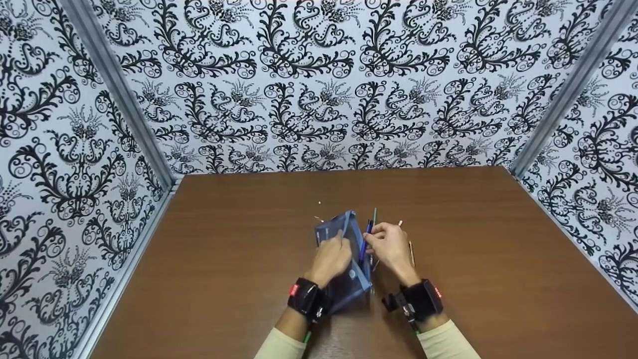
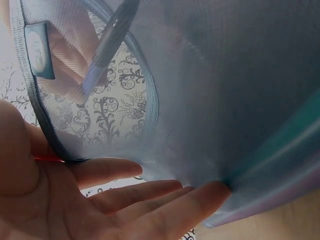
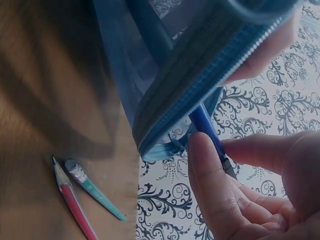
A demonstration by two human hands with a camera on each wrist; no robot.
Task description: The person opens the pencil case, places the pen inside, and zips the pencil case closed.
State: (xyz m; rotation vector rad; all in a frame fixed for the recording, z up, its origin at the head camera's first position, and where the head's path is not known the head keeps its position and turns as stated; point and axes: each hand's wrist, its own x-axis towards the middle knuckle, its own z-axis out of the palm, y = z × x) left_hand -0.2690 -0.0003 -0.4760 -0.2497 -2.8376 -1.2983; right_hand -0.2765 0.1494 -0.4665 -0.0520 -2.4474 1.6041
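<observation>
A blue mesh zip pouch is held up at a slant over the table, its zipped mouth facing right. My left hand grips its edge, thumb on one side and fingers along the other, as the left wrist view shows. Between thumb and fingers, my right hand pinches a blue pen near its dark end. The pen's other part is inside the pouch, visible through the mesh. Beside the pouch on the table lie a red pencil and a green pencil with an eraser end.
The brown wooden table is enclosed by patterned walls. Thin sticks, likely pencils, lie around my right hand, one of them a pale stick. A small white speck lies beyond the pouch.
</observation>
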